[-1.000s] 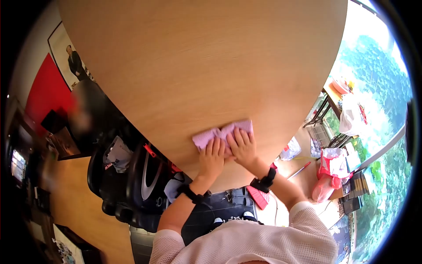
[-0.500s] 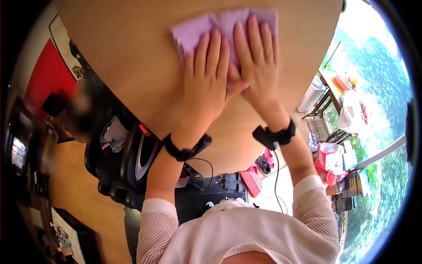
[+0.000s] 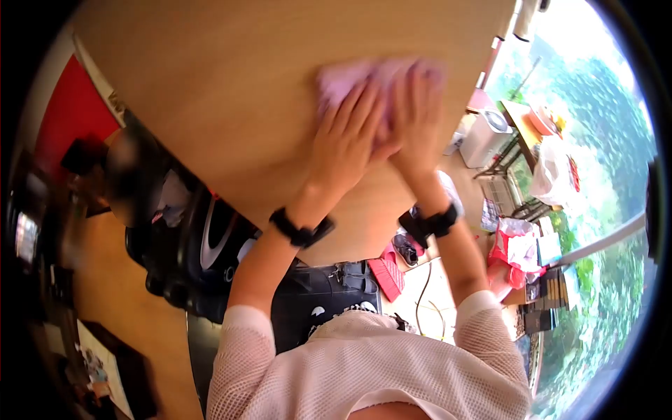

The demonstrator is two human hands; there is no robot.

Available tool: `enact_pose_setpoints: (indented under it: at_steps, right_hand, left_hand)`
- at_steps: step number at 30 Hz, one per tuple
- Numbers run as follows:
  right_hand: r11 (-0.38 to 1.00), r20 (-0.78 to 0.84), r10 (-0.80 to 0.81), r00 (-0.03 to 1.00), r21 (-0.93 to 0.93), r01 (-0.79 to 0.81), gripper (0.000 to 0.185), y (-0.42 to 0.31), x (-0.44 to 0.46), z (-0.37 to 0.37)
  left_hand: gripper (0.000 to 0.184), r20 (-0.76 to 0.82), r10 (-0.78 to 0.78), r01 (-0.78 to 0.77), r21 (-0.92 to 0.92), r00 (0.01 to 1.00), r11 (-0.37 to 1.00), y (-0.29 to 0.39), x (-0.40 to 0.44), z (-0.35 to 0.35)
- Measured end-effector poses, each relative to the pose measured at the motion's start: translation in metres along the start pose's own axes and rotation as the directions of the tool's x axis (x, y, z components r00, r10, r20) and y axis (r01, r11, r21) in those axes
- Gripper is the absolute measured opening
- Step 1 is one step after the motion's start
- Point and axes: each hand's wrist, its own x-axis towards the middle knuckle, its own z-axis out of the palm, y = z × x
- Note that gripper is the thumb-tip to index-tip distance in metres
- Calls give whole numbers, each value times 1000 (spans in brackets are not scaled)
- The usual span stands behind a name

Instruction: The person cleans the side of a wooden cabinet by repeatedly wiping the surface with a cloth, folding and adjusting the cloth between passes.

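Observation:
A pink-purple cloth (image 3: 343, 78) lies spread on the light wooden panel (image 3: 231, 91), its edges blurred by motion. My left hand (image 3: 348, 143) presses flat on the lower left of the cloth, fingers stretched out. Beside it my right hand (image 3: 416, 126) lies flat on the cloth's right part, fingers extended upward and somewhat blurred. The two hands are close together near the thumbs. Each wrist wears a black band with a small device.
A black chair (image 3: 185, 259) stands at the left below the panel edge. Red-and-white bags (image 3: 516, 245), a wooden side table (image 3: 518, 126) and a white bin (image 3: 485, 138) are at the right. Shoes (image 3: 404, 248) and a pink dustpan-like object (image 3: 387, 275) lie below.
Both hands and the cloth first moved far up the panel, then came back down somewhat and to the right. The view has shifted, showing more of the white bin.

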Motion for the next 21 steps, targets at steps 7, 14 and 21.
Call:
enact_pose_setpoints:
  at_steps: [7, 14, 21]
  right_hand:
    - [998, -262, -16, 965, -57, 1, 61, 34, 59, -11]
    - [990, -80, 100, 992, -95, -107, 60, 44, -91, 24]
    - [992, 179, 70, 981, -112, -51, 67, 46, -219, 44]
  left_hand:
    - [73, -260, 53, -79, -90, 964, 993, 13, 82, -11]
    - [68, -186, -19, 15, -24, 982, 1000, 58, -34, 103]
    - [58, 141, 124, -128, 23, 982, 991, 74, -118, 133]
